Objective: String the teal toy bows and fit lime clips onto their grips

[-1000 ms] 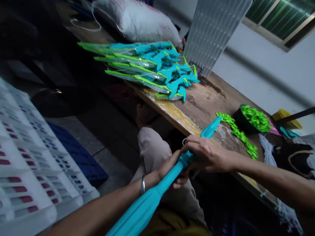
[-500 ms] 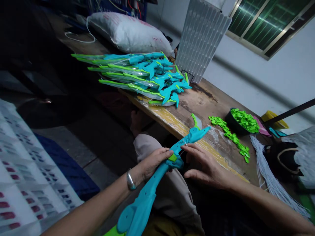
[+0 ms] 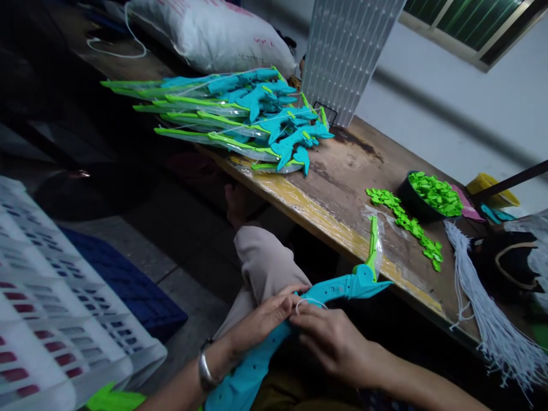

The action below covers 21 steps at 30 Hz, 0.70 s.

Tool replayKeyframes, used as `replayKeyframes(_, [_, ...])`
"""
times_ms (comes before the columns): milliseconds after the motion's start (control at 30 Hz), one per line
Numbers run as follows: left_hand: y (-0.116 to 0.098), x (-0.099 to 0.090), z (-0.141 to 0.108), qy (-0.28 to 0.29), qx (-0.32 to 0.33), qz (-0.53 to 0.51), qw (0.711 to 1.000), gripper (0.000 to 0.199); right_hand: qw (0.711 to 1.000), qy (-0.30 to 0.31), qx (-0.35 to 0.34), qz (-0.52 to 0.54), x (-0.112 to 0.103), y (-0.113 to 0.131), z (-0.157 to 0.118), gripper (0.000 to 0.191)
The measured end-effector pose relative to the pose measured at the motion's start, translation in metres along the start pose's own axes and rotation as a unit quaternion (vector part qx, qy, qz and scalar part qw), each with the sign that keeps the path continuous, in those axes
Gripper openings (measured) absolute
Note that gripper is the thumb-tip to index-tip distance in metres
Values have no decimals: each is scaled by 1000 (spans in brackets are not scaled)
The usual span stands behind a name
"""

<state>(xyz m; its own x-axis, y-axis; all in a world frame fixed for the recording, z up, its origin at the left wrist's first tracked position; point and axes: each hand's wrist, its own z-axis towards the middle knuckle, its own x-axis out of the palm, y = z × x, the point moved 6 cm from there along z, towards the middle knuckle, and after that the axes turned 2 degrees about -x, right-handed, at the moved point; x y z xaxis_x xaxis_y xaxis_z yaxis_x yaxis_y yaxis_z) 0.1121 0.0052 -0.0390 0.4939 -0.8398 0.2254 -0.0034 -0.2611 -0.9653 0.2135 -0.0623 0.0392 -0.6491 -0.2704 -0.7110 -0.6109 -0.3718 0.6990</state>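
A turquoise plastic toy bow (image 3: 331, 289) with a lime-green limb (image 3: 374, 242) at its far end lies slanted across my lap. My left hand (image 3: 261, 322) is closed around its middle. A thin white string (image 3: 315, 301) curves over the bow's grip. Close beside the left fingers, my right hand (image 3: 331, 337) pinches that string. The fingertips of both hands nearly meet, and the part of the bow beneath them is hidden. The bow's near end runs under my left forearm.
Several similar toy bows (image 3: 278, 128) are piled on the wooden table (image 3: 342, 171). Small green parts (image 3: 406, 222) lie near a dark bowl (image 3: 417, 205) of more, beside a bundle of white strings (image 3: 475, 302). A white plastic crate (image 3: 64, 319) stands at left, and a stuffed sack (image 3: 222, 40) behind.
The bow has turned, its far end swinging right and down. My right hand has closed from spread fingers to a pinch on the string and moved nearer my left hand.
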Motion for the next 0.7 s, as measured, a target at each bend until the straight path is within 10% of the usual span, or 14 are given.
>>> replayKeyframes(133, [5, -1, 4, -28, -53, -7, 998, 48, 994, 105, 11, -42, 29, 3, 2, 29])
replayKeyframes(233, [3, -3, 4, -57, -57, -5, 997, 46, 982, 44, 97, 155, 31, -4, -4, 23])
replayKeyframes(367, [-4, -3, -2, -67, -45, 33, 996, 49, 765, -160, 278, 558, 35, -32, -31, 38])
replayKeyframes(467, [-4, 2, -6, -74, -46, 68, 994, 48, 631, -194, 333, 673, 41, -45, -44, 55])
replayKeyframes(567, [5, 11, -4, -85, -16, 128, 988, 50, 578, -187, 380, 698, 47, -61, -51, 64])
replayKeyframes(700, [26, 27, 2, -75, -6, 183, 980, 43, 583, -213, 411, 668, 65, -94, -64, 62])
